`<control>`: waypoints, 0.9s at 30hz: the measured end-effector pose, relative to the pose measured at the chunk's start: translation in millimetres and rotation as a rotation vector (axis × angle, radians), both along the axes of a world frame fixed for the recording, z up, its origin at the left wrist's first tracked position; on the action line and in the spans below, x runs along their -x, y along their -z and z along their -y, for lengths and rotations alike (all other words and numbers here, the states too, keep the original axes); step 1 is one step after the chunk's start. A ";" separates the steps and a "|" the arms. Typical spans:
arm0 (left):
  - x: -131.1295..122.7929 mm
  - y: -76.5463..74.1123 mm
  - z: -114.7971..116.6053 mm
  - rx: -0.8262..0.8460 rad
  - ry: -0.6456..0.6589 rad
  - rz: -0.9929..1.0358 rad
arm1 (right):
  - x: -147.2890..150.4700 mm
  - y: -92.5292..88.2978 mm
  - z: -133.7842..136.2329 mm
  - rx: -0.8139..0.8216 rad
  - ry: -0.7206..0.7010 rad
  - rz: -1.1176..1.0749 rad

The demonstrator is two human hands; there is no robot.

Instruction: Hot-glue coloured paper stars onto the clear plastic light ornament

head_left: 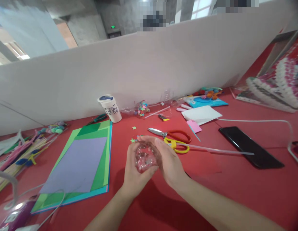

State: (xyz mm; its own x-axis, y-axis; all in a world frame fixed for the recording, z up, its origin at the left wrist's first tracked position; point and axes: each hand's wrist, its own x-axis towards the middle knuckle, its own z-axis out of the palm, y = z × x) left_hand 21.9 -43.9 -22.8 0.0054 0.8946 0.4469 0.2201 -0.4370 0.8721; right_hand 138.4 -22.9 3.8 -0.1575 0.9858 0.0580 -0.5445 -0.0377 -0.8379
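"Over the red table (235, 183), what do you see?"

"A clear piece (145, 158), see-through and shiny. It sits between the left hand (133, 173) and the right hand (171, 165)."

"How are they placed on it?"

"The left wraps its left side, thumb along the lower front. The right is curved round the other side, fingers reaching across the top. Both are grasping it; some of the fingertips behind it I can't make out."

"Anything close by?"

"Just past the left fingers lies a green star (133, 140), with another star (134, 127) farther back. Right of the hands are red scissors (179, 135), blades pointing left, and nearest the right hand, yellow scissors (181, 148). A clear stick (216, 149) runs from those toward the phone (250, 146), its end overlapping it in this view."

"And to the left?"

"A purple sheet (78, 163) on top of green sheets (99, 176). Behind them a white cup (112, 109) stands upright, near the white partition (139, 70)."

"Behind the scissors?"

"A small knife (163, 117), and off to its right a white packet (202, 115) beside a pink slip (194, 125)."
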 end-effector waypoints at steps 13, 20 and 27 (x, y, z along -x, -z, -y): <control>-2.4 1.1 3.1 0.217 0.008 0.292 | -3.7 7.4 -0.3 -0.033 -0.104 0.043; 7.9 -7.5 -8.6 0.742 0.109 0.878 | -15.9 1.7 -17.1 -0.018 -0.007 0.222; 18.8 -13.1 -12.9 0.637 0.025 0.914 | -35.8 3.6 -11.9 -0.091 -0.013 0.571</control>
State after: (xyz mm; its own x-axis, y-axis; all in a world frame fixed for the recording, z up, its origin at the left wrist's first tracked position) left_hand 3.1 -31.0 -9.7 -0.0698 0.9662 -0.2483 -0.6223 0.1524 0.7678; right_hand 174.3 -11.0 0.2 -0.2009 0.9786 0.0443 -0.0054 0.0441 -0.9990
